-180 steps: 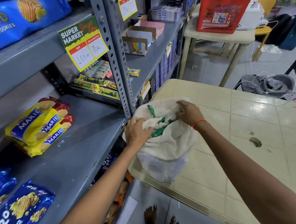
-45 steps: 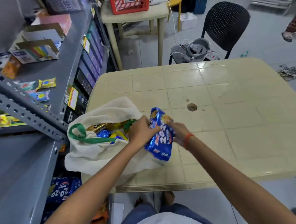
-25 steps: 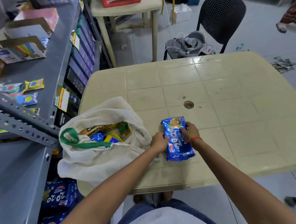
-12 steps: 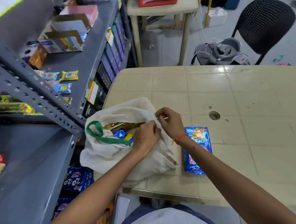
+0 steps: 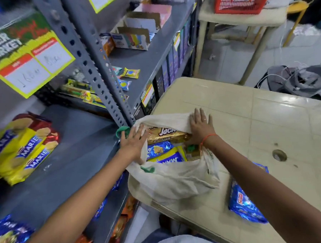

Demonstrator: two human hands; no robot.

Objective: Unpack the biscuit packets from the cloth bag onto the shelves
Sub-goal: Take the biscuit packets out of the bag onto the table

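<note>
Found at tabletop's left edge: green-handled cream cloth bag point(image 5: 170, 178), mouth open, holding gold biscuit packet point(image 5: 167, 135) and blue foil packets point(image 5: 158, 149). Noted left hand point(image 5: 133, 139) and right hand point(image 5: 201, 126) flat, fingers straight, pressing its rims, gripping nothing. Logged another blue packet point(image 5: 244, 204) near front edge of beige plastic table point(image 5: 267, 125); yellow Marie packets point(image 5: 23, 147) on grey metal shelf point(image 5: 74, 153).

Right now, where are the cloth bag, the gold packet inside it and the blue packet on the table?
cloth bag point(image 5: 170, 180): head view, front wall.
gold packet point(image 5: 166, 134): head view, printed face.
blue packet point(image 5: 242, 204): head view, wrapper middle.
</note>
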